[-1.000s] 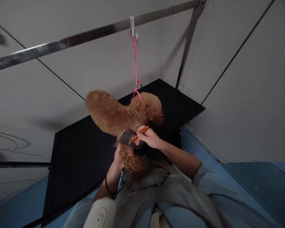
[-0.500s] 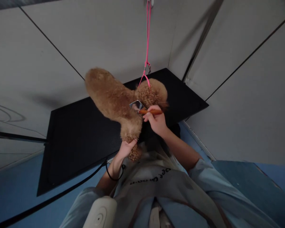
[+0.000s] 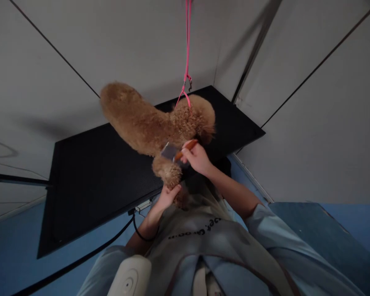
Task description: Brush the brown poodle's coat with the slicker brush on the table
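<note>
head view:

the dog (image 3: 135, 117) is over the black table (image 3: 95, 176), rump toward the upper left, head toward the right. its foreleg (image 3: 168, 168) reaches out over the near edge, toward the apron (image 3: 203, 246). the feet that bear its weight are not visible.

left hand (image 3: 169, 196): closed around the lower foreleg, thumb on top. right hand (image 3: 197, 156): fingers wrapped around the orange handle of a flat-headed brush (image 3: 169, 151). the brush head is blurred and overlaps the upper foreleg, close to the shoulder; cannot tell whether its working face presses on the coat.

risks, as judged:
1. with one leg held out, the dog has less footing. a sudden pull back could free the leg from the left hand or twist the joint; likely cause, a grip too loose or a leg drawn too far out.
2. brush work near the shoulder could scrape skin or snag a curl, if the pressure is heavy or the head tips onto its edge.
3. the dog's head is just beside the right hand. a quick turn could bring its muzzle against the handle or fingers.
4. the pink leash (image 3: 187, 49) rises from the neck and looks nearly straight. a slip off the near edge could load the neck; cause, the body drifting toward the apron.
</note>
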`<state>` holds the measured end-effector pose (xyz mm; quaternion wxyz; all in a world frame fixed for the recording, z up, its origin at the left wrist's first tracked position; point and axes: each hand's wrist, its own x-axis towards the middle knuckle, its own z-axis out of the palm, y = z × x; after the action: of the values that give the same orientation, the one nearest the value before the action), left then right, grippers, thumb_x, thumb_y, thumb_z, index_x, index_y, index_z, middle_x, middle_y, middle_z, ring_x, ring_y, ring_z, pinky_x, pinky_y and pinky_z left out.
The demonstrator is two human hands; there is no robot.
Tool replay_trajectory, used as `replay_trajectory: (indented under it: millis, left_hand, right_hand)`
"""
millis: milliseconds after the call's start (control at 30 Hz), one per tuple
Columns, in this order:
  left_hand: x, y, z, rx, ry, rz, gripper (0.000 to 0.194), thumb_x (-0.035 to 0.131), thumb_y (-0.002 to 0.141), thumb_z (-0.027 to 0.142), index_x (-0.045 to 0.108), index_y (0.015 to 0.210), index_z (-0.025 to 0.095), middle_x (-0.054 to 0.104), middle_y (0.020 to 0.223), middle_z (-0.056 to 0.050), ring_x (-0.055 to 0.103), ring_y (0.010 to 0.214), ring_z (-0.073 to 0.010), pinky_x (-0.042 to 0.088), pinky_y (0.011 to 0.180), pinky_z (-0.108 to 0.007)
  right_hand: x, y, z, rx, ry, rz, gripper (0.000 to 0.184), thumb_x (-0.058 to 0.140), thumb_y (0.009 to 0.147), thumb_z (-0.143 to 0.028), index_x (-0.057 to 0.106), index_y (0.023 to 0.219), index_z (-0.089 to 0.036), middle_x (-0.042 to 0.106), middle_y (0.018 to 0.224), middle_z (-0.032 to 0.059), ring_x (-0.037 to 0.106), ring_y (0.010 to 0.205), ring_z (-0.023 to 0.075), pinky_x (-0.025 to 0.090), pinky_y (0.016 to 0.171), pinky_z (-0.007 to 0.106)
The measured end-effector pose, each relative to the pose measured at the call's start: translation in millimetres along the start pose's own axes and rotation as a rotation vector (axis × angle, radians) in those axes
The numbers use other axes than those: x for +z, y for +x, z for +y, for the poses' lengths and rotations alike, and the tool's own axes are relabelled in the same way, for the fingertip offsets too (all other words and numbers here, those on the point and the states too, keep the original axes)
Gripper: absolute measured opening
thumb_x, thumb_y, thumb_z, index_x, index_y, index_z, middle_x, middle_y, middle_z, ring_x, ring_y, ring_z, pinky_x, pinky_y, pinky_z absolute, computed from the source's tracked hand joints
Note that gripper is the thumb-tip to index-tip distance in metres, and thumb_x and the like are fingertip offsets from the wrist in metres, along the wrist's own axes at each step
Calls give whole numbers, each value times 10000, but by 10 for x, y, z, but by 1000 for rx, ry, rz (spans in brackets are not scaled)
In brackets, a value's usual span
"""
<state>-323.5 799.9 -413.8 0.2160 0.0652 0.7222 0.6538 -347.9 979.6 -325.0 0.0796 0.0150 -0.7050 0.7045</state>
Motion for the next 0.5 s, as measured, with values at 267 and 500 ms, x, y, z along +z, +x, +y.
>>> replay_trajectory:
  millis: [267,500]
  left_hand:
    - [52,-7,-72,77,31,258,311,646,699,349,575,942,170,649,860,-45,620,848,-189,485,800,-313]
    - [134,53,45,161,23,233,525,630,733,286,500,1226,161,580,1255,-127,497,1240,-267,376,1058,-390]
  right_hand:
    - [123,-40,-161,49,-136,-242,137,534,843,-324,490,860,-195,546,597,-40,556,509,116,438,520,233]
    - [216,-26,-367,-145,-399,-116,94,563,826,-300,546,825,-208,618,737,14,603,699,162,466,657,271]
